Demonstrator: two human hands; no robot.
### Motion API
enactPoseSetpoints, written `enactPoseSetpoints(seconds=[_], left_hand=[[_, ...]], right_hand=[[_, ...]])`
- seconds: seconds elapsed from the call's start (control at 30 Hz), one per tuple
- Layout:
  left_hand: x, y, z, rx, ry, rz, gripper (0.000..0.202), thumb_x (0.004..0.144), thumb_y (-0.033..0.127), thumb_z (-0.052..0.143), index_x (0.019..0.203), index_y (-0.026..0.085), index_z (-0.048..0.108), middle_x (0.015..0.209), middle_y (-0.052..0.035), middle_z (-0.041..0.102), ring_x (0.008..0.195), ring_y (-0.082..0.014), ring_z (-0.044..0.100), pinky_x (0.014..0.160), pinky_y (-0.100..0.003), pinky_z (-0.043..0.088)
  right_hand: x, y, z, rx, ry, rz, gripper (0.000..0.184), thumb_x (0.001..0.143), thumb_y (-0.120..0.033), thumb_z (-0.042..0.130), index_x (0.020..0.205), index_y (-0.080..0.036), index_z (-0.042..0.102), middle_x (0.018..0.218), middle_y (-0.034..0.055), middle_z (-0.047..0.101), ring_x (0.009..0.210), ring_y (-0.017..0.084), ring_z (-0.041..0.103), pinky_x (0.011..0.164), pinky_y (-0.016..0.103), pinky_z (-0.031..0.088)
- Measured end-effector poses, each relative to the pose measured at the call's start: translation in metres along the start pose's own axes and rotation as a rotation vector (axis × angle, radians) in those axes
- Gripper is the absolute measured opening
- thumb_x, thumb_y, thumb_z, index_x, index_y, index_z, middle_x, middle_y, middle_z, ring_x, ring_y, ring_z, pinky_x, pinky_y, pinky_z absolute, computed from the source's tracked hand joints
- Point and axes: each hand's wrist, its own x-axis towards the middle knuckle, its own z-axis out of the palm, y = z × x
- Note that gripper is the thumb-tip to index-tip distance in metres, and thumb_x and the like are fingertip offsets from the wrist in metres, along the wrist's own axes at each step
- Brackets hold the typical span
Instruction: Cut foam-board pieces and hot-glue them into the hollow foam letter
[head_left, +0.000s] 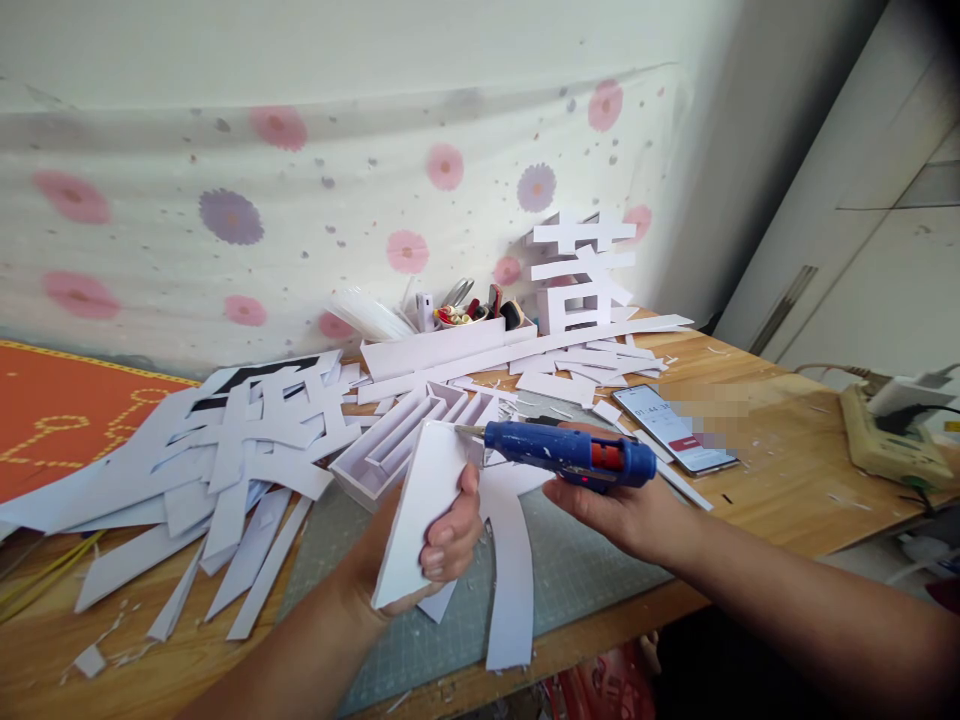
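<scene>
My left hand [454, 535] grips a white foam board piece [424, 510], its fingers wrapped over the right edge and the flat face turned up. In my right hand [630, 515] is a blue hot glue gun [555, 450], pointing left, with a small red light showing on its body. The gun's metal nozzle is at the upper right corner of the board piece; whether it touches, I cannot tell. Just behind the board piece lies a white box-like foam board form [375, 465] with inner strips. A curved white strip [510, 580] rests on the cutting mat [581, 545] under my hands.
Cut white pieces [225, 460] are heaped on the left. At the back stand a white character-shaped form [581, 270], a tray of tools [435, 345] and clear glue sticks [371, 315]. A phone [675, 430] and a power strip [885, 430] lie on the right.
</scene>
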Motion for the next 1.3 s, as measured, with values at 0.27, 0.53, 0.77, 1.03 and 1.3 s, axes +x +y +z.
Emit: enactPoseSetpoints(seconds=[0.27,0.53,0.77,1.03,1.3], left_hand=[[-0.0019,0.0011,0.0020,-0.027,0.022,0.009,0.012,0.087,0.022,0.056,0.092,0.014,0.063,0.051,0.0040,0.045,0.036,-0.0045,0.032,0.034,-0.014,0.025],[-0.0022,0.0016,-0.0005,-0.017,0.027,0.005,0.012,0.087,0.022,0.056,0.091,0.014,0.063,0.050,0.0040,0.044,0.035,-0.0046,0.032,0.034,-0.015,0.024],[-0.0030,0.0027,0.0004,0.001,0.032,0.010,0.011,0.086,0.022,0.056,0.091,0.014,0.062,0.051,0.0037,0.046,0.035,-0.0047,0.032,0.034,-0.015,0.024],[-0.0031,0.0037,0.0011,0.011,0.039,0.032,0.011,0.087,0.020,0.055,0.092,0.013,0.062,0.051,0.0039,0.047,0.035,-0.0042,0.032,0.034,-0.015,0.025],[-0.0028,0.0034,0.0001,0.011,0.032,0.032,0.011,0.087,0.020,0.054,0.091,0.013,0.062,0.051,0.0034,0.047,0.035,-0.0048,0.033,0.034,-0.015,0.025]], right_hand=[[-0.0005,0.0046,-0.0017,0.038,-0.013,0.040,0.011,0.077,-0.028,0.062,0.075,-0.020,0.054,0.063,-0.0019,0.050,0.057,0.013,0.047,0.054,0.027,0.044],[-0.0004,0.0050,-0.0047,0.006,-0.016,0.037,0.011,0.077,-0.026,0.063,0.074,-0.021,0.053,0.061,-0.0027,0.049,0.056,0.012,0.046,0.052,0.026,0.042],[0.0001,0.0078,-0.0066,0.042,-0.009,0.090,0.018,0.074,-0.028,0.063,0.068,-0.021,0.048,0.059,-0.0036,0.047,0.054,0.012,0.044,0.050,0.025,0.041],[-0.0024,0.0047,-0.0065,0.080,-0.004,0.103,0.019,0.075,-0.029,0.062,0.068,-0.022,0.046,0.063,-0.0014,0.052,0.059,0.014,0.051,0.055,0.027,0.046],[-0.0024,0.0072,-0.0029,0.030,0.015,0.050,0.014,0.076,-0.030,0.062,0.072,-0.021,0.052,0.063,-0.0016,0.052,0.058,0.014,0.050,0.054,0.027,0.046]])
